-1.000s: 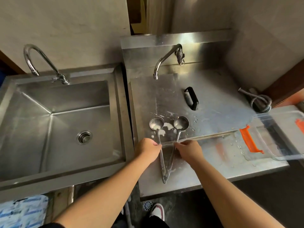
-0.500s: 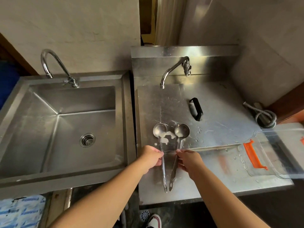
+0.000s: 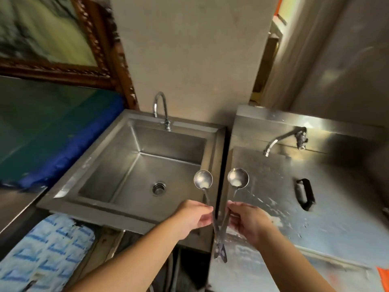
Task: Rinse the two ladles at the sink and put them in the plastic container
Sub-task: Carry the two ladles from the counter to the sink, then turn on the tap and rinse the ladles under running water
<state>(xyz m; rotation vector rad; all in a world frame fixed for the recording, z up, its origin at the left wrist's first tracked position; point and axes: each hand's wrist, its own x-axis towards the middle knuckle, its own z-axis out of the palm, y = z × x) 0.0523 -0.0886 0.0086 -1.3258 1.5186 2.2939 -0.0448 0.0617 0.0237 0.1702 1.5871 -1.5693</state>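
Two steel ladles are lifted off the counter, their handles crossing low down. My left hand (image 3: 192, 217) grips the handle of the left ladle (image 3: 203, 179), whose bowl hangs over the right rim of the steel sink (image 3: 117, 178). My right hand (image 3: 247, 223) grips the right ladle (image 3: 238, 178), whose bowl is above the gap beside the wet steel counter (image 3: 328, 224). Both bowls carry white residue. The sink's curved tap (image 3: 161, 109) stands at its back edge. Only an orange corner of the plastic container (image 3: 383, 277) shows at the lower right.
A second tap (image 3: 284, 139) juts over the counter from its back splash. A black-handled tool (image 3: 305, 193) lies on the counter. A blue-and-white sack (image 3: 42, 249) sits below the sink at the left, and a framed picture (image 3: 52, 39) leans on the wall.
Both ladles lay on the counter under my hands; now each hand has lifted one and carried it left toward the sink. The view has swung left and up.
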